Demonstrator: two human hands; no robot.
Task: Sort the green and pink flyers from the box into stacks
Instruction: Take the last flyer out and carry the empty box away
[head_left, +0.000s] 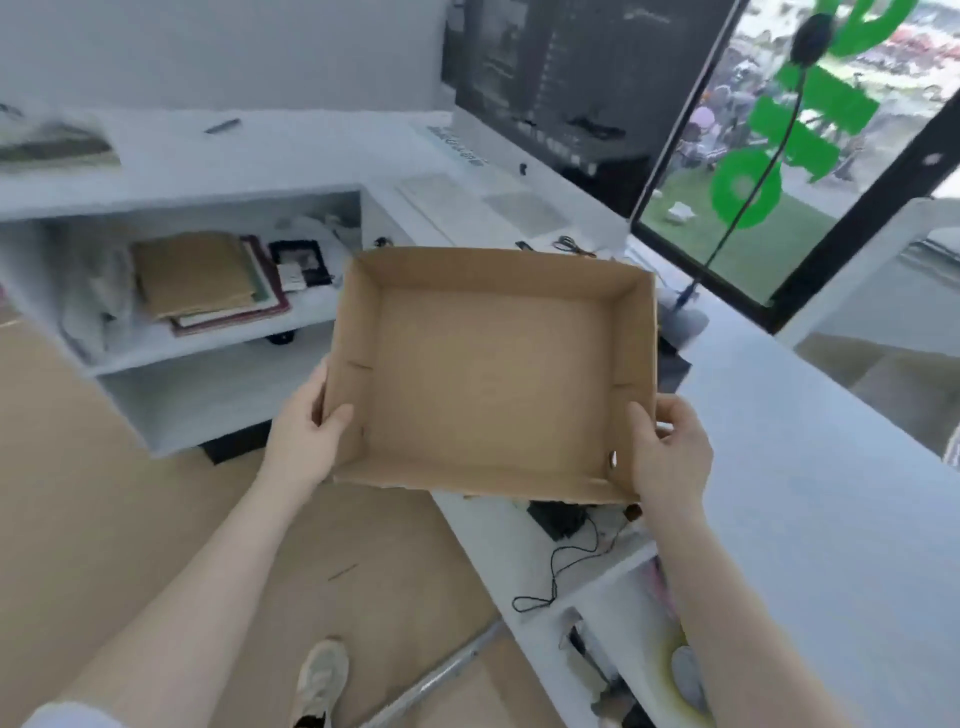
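A shallow brown cardboard box (488, 379) is held in the air in front of me, above the floor and the edge of a white counter. Its inside is bare: no flyers lie in it. My left hand (309, 431) grips the box's left wall, thumb inside. My right hand (667, 447) grips the right wall near the front corner, thumb inside too. No green or pink flyers show anywhere in view.
A white counter (810, 519) runs along my right, with a monitor (566, 78) at its far end and a window behind. White shelves (208, 338) at the left hold folders and paper. Cables and a black device (558, 519) lie on a lower shelf.
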